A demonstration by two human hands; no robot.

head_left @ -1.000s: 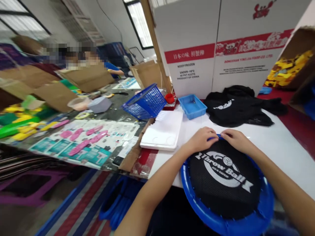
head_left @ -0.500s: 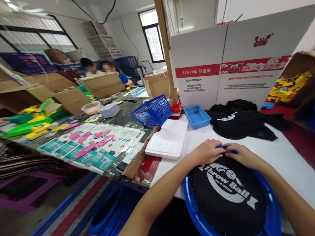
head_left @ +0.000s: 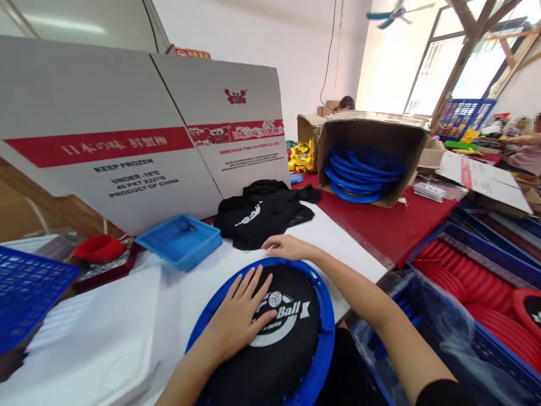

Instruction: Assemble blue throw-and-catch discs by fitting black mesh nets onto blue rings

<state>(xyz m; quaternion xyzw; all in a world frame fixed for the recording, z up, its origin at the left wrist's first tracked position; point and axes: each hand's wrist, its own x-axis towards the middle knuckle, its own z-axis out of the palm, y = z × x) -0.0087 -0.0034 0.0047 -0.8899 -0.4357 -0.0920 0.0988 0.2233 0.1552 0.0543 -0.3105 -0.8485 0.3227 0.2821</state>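
A round blue ring point(head_left: 326, 316) with black mesh point(head_left: 291, 361) stretched across it leans at the near edge of the white work surface. White "Ball" lettering is printed on the mesh, partly covered by my fingers. My left hand point(head_left: 240, 313) lies flat on the mesh with its fingers spread. Just beyond the ring's far rim is my right hand point(head_left: 289, 247), its fingers loosely curved and a small gap between thumb and forefinger; I see nothing held there. Near its fingertips lies a heap of black printed mesh cloth point(head_left: 262, 211).
A blue tray point(head_left: 181, 242), white foam block point(head_left: 122, 332) and blue basket point(head_left: 34, 293) stand at left. A white carton point(head_left: 143, 135) rises behind. Blue rings point(head_left: 359, 175) fill a cardboard box point(head_left: 374, 127) on the red table. Red rings point(head_left: 477, 299) fill a crate at right.
The view has swung right. Both hands were together at the ring's far rim; now my left hand lies on the mesh and my right hand is just past the rim, by the black cloth.
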